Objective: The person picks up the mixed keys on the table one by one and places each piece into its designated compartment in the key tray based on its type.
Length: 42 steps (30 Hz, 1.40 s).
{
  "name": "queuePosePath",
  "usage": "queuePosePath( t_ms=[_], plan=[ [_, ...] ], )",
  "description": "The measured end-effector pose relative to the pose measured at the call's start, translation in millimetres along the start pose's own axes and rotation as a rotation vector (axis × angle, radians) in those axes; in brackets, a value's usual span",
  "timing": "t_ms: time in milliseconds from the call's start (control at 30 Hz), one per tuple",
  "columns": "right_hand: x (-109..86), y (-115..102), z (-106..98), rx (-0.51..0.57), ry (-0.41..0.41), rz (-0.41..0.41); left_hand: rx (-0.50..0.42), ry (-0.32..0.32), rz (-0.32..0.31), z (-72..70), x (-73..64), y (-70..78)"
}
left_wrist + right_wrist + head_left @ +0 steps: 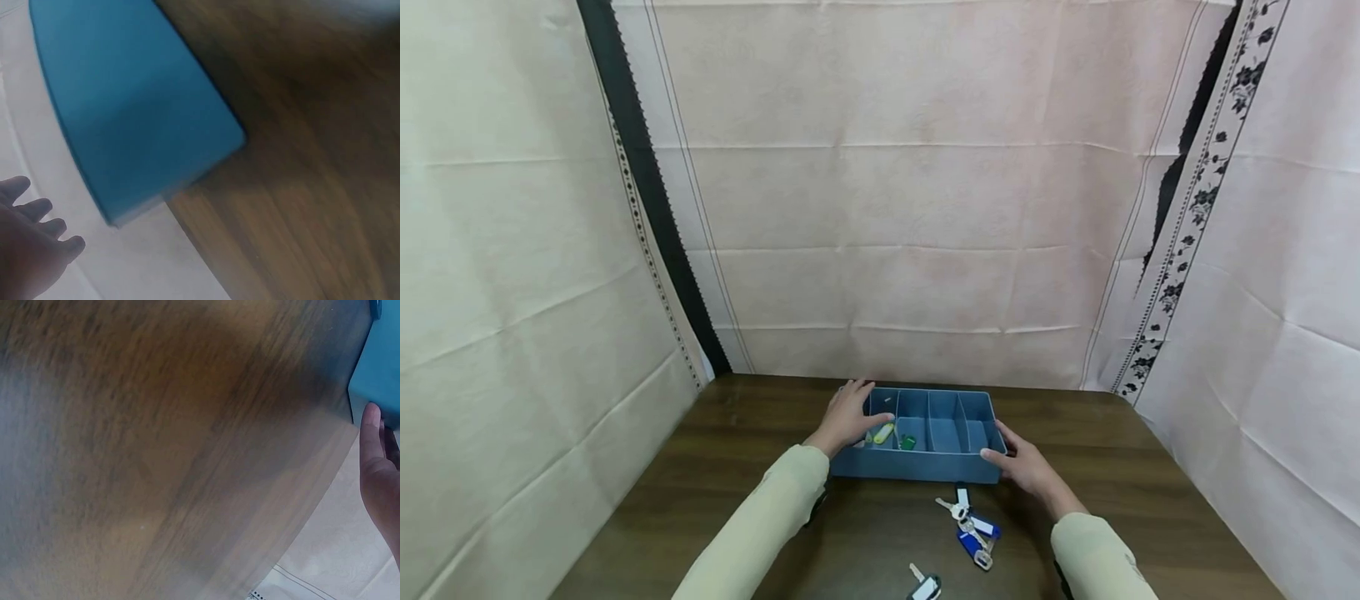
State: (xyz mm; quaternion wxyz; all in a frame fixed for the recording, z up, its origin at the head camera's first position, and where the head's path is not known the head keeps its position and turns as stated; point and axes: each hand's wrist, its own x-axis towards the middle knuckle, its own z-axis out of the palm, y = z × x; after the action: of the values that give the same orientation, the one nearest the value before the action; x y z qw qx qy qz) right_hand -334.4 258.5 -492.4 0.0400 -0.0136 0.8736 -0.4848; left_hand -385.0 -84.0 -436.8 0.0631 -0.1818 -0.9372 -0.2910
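Note:
A blue divided organizer box stands on the table, its long side toward me. My left hand is at its left end, thumb reaching over the left compartment and fingers spread; in the left wrist view these fingers show apart from the box. At the right end my right hand holds the box, thumb at the front corner and fingers along the side. A yellow-green key tag lies in the left part of the box, and a green item in the compartment beside it. The compartments farther right show bare floors.
Keys with blue tags lie in a cluster before the box. Nearer me is another key with a dark-edged tag. The brown wooden table is bordered by pale cloth at the back and sides.

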Motion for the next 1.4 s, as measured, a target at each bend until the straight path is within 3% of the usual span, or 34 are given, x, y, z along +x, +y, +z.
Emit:
queuePosePath(
  t_ms=[267,567,1167,1400],
  plan=[
    [-1.1,-1,0,0.004,-0.004,0.002,0.059,-0.058,-0.030,4.4,-20.0,-18.3],
    [-1.6,-4,-1,0.000,-0.006,0.008,0.024,-0.063,-0.084,10.4,-33.5,-29.7],
    [0.3,-2,0,-0.004,-0.007,0.024,-0.126,-0.024,-0.214,11.4,-42.0,-45.7],
    [-0.9,-1,-1,-0.024,-0.001,-0.028,-0.166,-0.033,-0.251,9.4,-41.0,-42.8]
  ],
)
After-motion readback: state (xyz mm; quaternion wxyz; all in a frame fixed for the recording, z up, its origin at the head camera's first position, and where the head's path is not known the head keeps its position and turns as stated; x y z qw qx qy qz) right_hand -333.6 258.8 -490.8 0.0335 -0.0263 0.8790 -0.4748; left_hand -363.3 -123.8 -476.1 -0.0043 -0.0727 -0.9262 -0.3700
